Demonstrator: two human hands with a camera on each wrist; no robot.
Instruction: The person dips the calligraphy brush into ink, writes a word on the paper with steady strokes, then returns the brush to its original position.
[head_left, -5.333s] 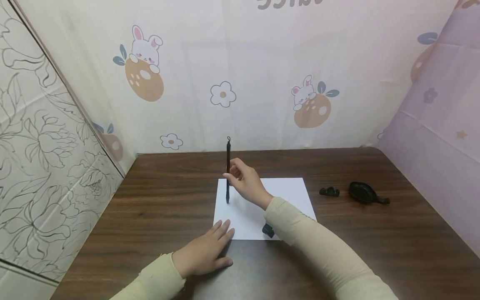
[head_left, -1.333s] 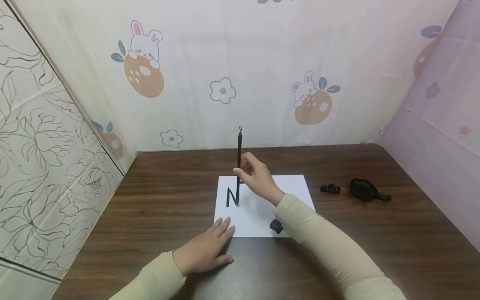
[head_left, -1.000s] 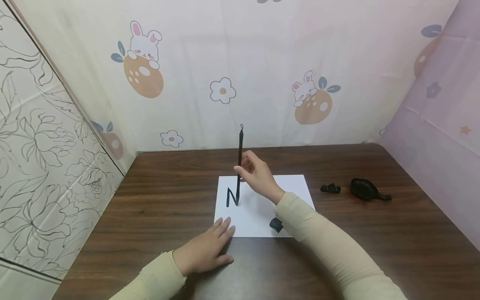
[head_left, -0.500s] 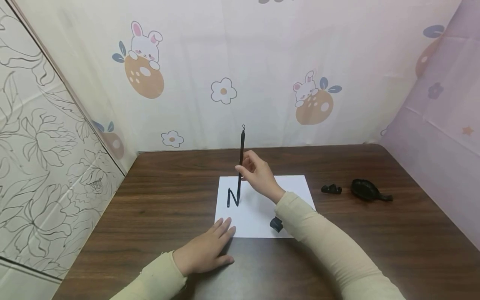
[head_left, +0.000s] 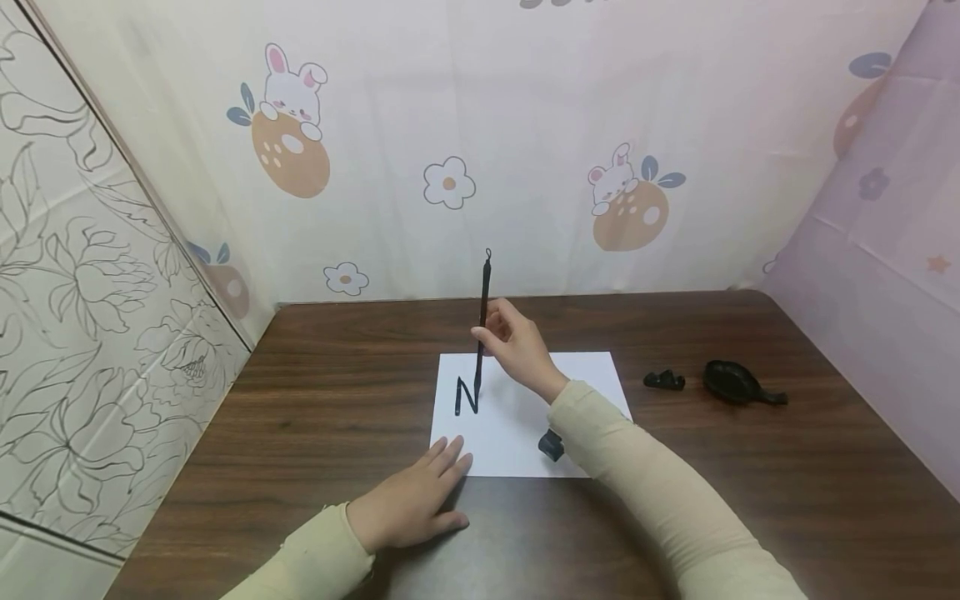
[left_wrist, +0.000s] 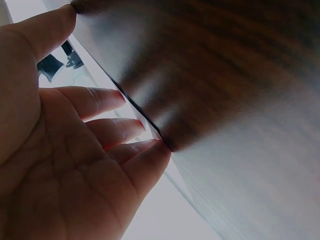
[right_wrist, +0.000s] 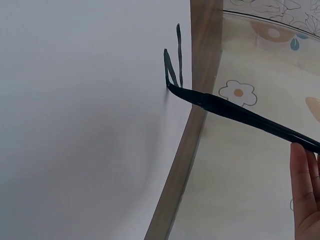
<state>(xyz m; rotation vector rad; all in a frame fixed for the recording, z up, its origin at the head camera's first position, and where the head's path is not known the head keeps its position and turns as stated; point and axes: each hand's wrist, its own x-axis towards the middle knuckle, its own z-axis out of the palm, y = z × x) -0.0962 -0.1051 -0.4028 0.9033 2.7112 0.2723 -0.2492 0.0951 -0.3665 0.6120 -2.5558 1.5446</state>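
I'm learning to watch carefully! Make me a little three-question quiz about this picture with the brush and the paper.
1. True or false: the right hand holds the brush upright.
2. Where does the left hand rest? A) on the near left corner of the paper B) on the black dish C) in the air
3. Fill in: the black strokes on the paper look like the letter ___.

Key: 1 true. 2 A. 3 N.
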